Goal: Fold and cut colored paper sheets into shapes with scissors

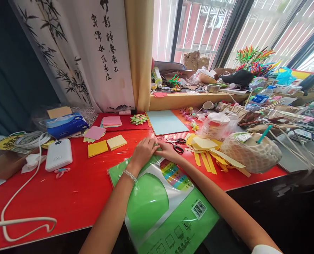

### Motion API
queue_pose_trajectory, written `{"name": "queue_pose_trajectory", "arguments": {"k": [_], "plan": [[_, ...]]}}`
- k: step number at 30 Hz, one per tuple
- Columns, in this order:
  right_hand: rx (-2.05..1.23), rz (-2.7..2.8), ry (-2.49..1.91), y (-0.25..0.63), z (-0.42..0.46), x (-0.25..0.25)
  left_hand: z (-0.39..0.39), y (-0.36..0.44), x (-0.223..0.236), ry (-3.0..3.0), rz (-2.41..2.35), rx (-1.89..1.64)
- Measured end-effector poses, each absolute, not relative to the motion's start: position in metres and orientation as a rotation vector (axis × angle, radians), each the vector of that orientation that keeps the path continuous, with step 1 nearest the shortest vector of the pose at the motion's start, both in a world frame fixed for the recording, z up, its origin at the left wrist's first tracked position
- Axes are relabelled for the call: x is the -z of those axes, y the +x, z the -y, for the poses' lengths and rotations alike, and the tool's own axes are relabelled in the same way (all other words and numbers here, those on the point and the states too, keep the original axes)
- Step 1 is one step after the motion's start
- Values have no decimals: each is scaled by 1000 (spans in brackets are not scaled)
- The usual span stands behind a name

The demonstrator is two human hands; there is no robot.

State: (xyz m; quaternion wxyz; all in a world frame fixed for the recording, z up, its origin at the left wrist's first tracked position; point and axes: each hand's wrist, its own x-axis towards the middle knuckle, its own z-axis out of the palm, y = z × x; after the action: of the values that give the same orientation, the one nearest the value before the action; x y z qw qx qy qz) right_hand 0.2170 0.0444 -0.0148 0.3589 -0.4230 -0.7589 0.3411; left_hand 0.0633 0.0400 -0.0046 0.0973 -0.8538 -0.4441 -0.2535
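Both my hands meet over the upper end of a packet of green paper (146, 194) in clear plastic, which reaches over the table's front edge. The fingers of my left hand (144, 151) are curled and pressed together. Against them, my right hand (169, 152) closes in a pinch. A sliver of something greenish shows between the fingertips; what it is stays mostly hidden. Black-handled scissors (178, 145) lie just beyond my right hand. Cream square paper sheets (117, 142) and yellow square paper sheets (97, 148) are stacked left of my hands.
Cut yellow paper strips (211, 155) and a net-wrapped coconut (250, 151) with a straw lie right. A light-blue paper stack (167, 122) and a folded paper flower (138, 119) are behind. A white power bank (58, 155), its cable and a tissue pack (66, 125) stand left.
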Motion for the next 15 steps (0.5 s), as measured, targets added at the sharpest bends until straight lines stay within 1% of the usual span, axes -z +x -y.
{"name": "queue_pose_trajectory", "arguments": {"k": [8, 15], "plan": [[-808, 1993, -1026, 214, -40, 13, -45, 68, 9, -2445, 1478, 731], [-796, 1987, -1072, 216, -40, 16, -47, 74, 12, -2541, 1489, 776]]}}
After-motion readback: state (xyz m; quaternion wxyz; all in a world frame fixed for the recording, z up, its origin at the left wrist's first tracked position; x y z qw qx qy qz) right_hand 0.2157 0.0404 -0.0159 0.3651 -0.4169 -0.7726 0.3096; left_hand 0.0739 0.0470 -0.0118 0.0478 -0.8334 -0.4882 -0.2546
